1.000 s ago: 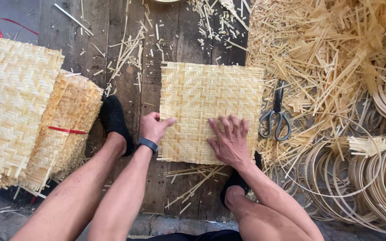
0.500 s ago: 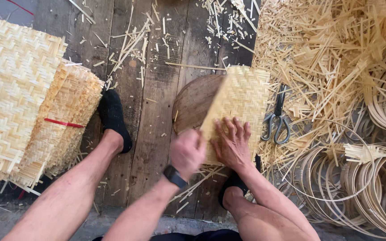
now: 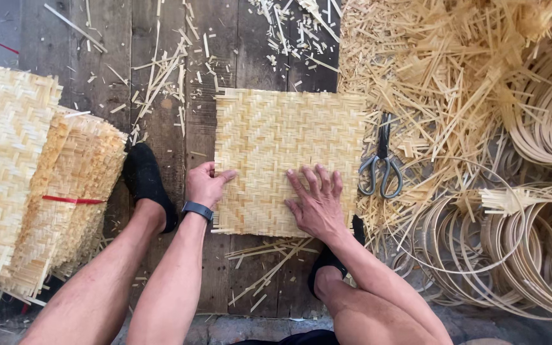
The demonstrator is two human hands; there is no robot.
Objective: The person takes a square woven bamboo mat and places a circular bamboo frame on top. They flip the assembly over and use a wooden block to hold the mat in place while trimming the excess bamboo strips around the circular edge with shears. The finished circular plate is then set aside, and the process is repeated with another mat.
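Here I have both hands spread flat: my left hand at the near-left edge of the woven bamboo mat, my right hand pressing its near half onto the plank floor. I judge even, full-palm pressure flattens best, staying clear of the scissors just right.

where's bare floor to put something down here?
Barest: planks between the woven mat and the mat stacks, lightly littered. Crowded: right side, with scissors, strip pile and hoops.
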